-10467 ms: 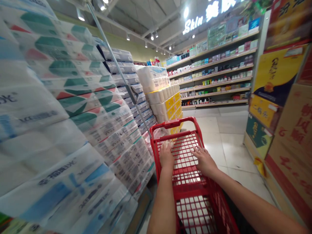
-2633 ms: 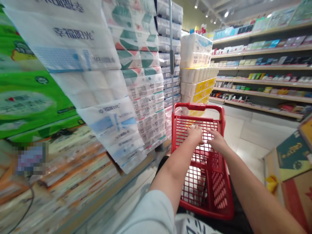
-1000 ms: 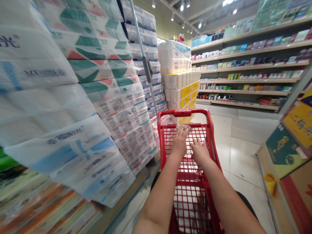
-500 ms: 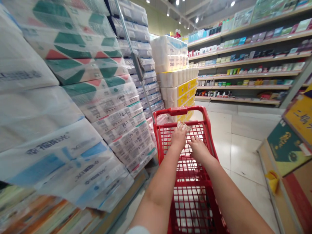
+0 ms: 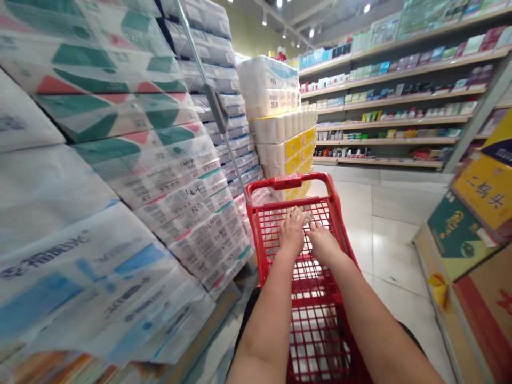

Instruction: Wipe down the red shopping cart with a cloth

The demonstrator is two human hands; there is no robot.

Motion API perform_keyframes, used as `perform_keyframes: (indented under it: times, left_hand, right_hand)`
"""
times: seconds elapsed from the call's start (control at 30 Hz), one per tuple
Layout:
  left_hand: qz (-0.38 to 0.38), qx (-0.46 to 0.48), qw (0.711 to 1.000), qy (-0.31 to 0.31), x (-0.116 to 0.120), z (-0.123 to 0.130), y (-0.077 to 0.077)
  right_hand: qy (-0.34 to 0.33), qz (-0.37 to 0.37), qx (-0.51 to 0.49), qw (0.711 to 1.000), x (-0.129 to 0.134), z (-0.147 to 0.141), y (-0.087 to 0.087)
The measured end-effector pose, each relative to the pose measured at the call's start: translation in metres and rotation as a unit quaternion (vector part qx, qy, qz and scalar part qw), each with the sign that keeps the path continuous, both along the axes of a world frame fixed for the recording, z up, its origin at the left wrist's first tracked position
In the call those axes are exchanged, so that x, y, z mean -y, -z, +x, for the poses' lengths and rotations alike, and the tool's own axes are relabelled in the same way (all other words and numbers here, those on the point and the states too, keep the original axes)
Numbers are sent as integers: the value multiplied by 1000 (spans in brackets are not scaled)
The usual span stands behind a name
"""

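Observation:
A red plastic basket cart [image 5: 335, 213] stands in front of me, its grid panel under my hands. My left hand [image 5: 293, 230] lies on the upper part of the grid, holding a crumpled pale tissue [image 5: 306, 216] against it under its fingers. Just to the right, my right hand [image 5: 322, 242] rests on the grid with its fingers apart and its fingertips close to the tissue. It holds nothing that I can see.
Tall stacks of wrapped paper packs [image 5: 192, 197] line the left side. A metal pole [image 5: 200, 64] slants down to the cart's left edge. Stocked shelves [image 5: 384, 125] stand at the back, boxes [image 5: 456, 229] at the right. Tiled floor [image 5: 390, 240] runs between.
My left hand and the tissue have shifted slightly down the grid. My right hand remains beside them. The surroundings have slid left in the view.

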State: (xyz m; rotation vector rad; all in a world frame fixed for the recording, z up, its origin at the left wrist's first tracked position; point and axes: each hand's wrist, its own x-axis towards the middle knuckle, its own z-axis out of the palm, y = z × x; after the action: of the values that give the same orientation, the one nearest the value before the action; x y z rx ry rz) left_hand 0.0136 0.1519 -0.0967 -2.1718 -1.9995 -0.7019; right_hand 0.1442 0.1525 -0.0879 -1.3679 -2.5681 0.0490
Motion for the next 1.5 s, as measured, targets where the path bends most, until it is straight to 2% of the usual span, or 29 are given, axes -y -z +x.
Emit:
perform_keyframes:
  times: [0.23,0.5,0.7,0.83,0.9,1.0,1.07,1.23,1.3,1.4,1.43,1.5]
  left_hand:
    - [-28,4,1000,-5,-15,-6,-2]
    - [-14,28,997,75,-35,-5,4]
    - [-18,44,994,97,-49,12,0]
    - [-34,32,989,142,-51,26,-3]
    - [-39,29,992,118,-53,28,-4]
    - [-8,60,998,-13,-58,30,-2]
    - [11,82,995,-61,-59,36,0]
    - [-18,54,998,25,-50,45,3]
    - [-10,52,999,3,-45,37,1]
    - [21,73,993,-89,-36,22,-5]
    - [25,75,992,-98,-32,19,-6]
    - [12,64,996,-57,-26,17,-8]
  right_hand:
    - [15,-28,-27,999,-6,3,16]
    - [10,-71,-56,996,-13,19,17]
    - [46,-44,-54,997,-32,20,15]
    - [67,-21,-71,995,-47,20,17]
    - [70,-17,-76,994,-52,22,18]
    - [88,-21,-69,993,-56,25,19]
    - [96,-22,-61,993,-57,25,18]
    - [80,-27,-70,994,-55,25,14]
    - [83,-20,-63,994,-52,24,13]
    - [82,-14,-52,995,-47,21,12]
    - [79,-15,-52,995,-46,21,12]
    - [76,-19,-56,995,-45,19,11]
